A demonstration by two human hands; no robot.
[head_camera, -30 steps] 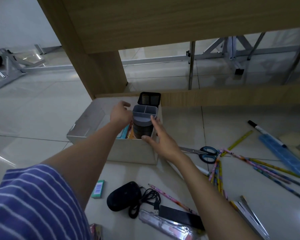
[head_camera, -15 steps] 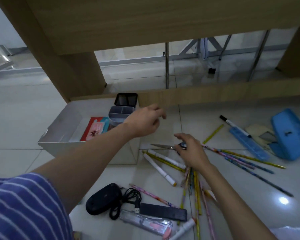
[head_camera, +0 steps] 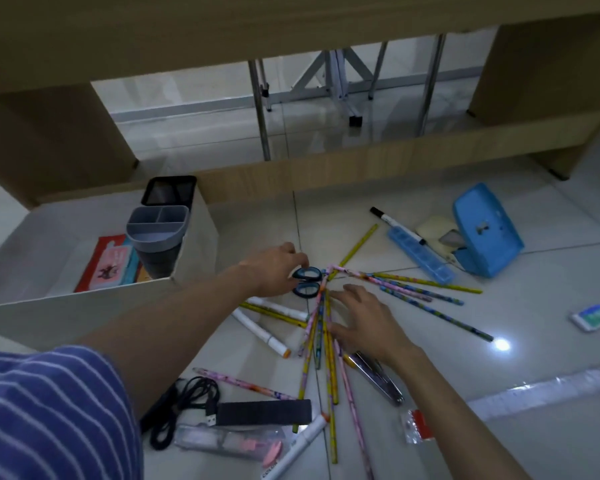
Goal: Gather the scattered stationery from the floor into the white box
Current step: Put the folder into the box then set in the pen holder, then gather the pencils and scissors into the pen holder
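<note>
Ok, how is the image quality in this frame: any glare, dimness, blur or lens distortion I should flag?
Head view: dim overall with a bluish cast; a bright glare spot on the floor tiles right of the pencils; wide-angle bending shows in the desk edge overhead; the striped sleeve is close and soft; the left hand at the scissors and the right hand look slightly smeared.

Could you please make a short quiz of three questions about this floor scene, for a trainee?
1. True or false: the grey divided holder stands inside the white box.
2. Which hand is at the scissors? A) left B) right
3. What colour is the hole punch?

Key:
1. True.
2. A: the left hand is at the handles; the right hand lies spread over the pencils.
3. Blue.
</note>
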